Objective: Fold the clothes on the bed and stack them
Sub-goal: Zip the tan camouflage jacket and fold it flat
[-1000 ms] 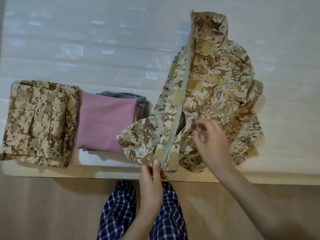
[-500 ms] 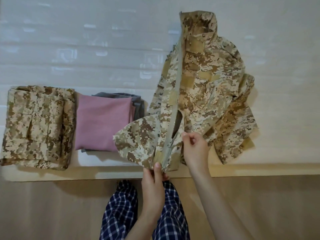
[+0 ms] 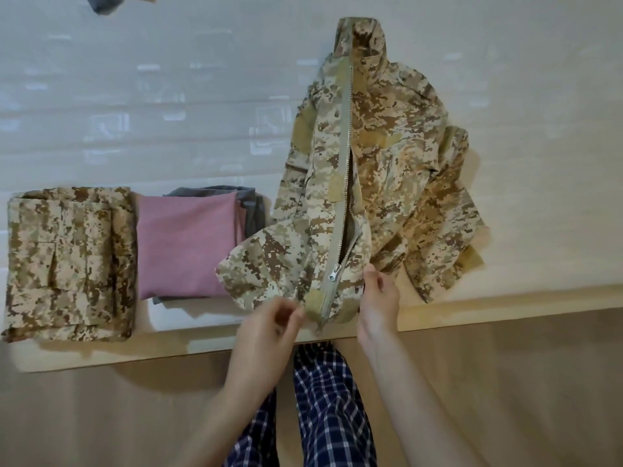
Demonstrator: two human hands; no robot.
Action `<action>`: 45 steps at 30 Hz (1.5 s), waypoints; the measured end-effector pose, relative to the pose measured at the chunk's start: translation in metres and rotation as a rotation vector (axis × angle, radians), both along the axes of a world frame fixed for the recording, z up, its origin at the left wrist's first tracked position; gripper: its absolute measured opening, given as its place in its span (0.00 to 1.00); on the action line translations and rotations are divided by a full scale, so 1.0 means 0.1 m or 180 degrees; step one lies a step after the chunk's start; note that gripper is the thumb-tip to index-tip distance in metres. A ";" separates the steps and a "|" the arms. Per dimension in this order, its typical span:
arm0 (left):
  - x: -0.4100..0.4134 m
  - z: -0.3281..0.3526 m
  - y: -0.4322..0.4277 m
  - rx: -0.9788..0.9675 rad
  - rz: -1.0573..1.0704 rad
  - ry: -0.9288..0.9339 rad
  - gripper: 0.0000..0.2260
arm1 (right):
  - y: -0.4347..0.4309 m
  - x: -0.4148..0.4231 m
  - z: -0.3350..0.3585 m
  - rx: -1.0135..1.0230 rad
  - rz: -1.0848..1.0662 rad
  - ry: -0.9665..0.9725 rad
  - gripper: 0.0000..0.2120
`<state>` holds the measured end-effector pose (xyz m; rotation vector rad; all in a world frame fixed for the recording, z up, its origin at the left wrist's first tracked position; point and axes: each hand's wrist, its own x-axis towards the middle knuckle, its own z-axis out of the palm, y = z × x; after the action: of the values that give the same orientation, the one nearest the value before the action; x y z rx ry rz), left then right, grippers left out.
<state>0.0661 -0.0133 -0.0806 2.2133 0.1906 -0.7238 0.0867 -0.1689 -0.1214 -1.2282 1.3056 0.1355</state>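
A desert-camouflage jacket (image 3: 381, 170) lies lengthwise on the white bed (image 3: 168, 96), collar far from me, hem at the near edge. Its zipper is joined only at the bottom, with the slider (image 3: 332, 274) low and the front gaping above it. My left hand (image 3: 269, 328) pinches the hem just left of the zipper's end. My right hand (image 3: 377, 298) grips the hem on the zipper's right side, fingertips tucked under the cloth. A folded camouflage garment (image 3: 67, 261) lies at the left. Beside it a folded pink garment (image 3: 188, 244) rests on a grey one (image 3: 251, 200).
The bed's light wooden edge (image 3: 505, 305) runs across in front of me, with wooden floor below it. My legs in blue plaid trousers (image 3: 327, 399) stand against the edge. A bit of grey cloth (image 3: 104, 3) shows at the far top left.
My right hand came down from the jacket's front to the hem right of the zipper. My left hand shifted from the zipper's end a little to the left. The slider now shows.
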 end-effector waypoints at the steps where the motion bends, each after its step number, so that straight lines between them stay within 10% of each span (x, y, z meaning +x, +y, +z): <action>1: 0.15 0.04 -0.04 -0.0006 -0.0258 -0.0453 0.04 | 0.00 0.00 -0.01 -0.0058 0.0048 -0.0003 0.09; 6: 0.68 -0.07 -0.37 0.0325 -0.1707 -0.0762 0.20 | 0.01 0.03 -0.02 -0.0166 0.0373 -0.0020 0.11; 16: 0.96 -0.19 -0.49 0.0300 -0.2356 -0.0878 0.11 | -0.12 -0.04 0.00 -0.0134 0.1141 -0.0174 0.17; 28: 1.20 -0.17 -0.64 0.0267 -0.2493 -0.1318 0.05 | -0.05 -0.07 0.18 -0.0681 0.1850 -0.0446 0.04; 39: 1.59 -0.30 -0.76 0.0570 -0.2406 -0.1983 0.05 | -0.35 0.06 0.31 -0.0629 0.1961 -0.0392 0.20; 45: 1.58 -0.25 -0.75 0.0466 -0.2324 -0.2024 0.07 | -0.44 0.56 0.20 -0.0675 0.2050 -0.0513 0.11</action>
<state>0.2243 -0.0885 -0.1060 2.5340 -0.9438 -0.3272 0.1425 -0.2127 -0.1018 -1.7737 0.7613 0.3556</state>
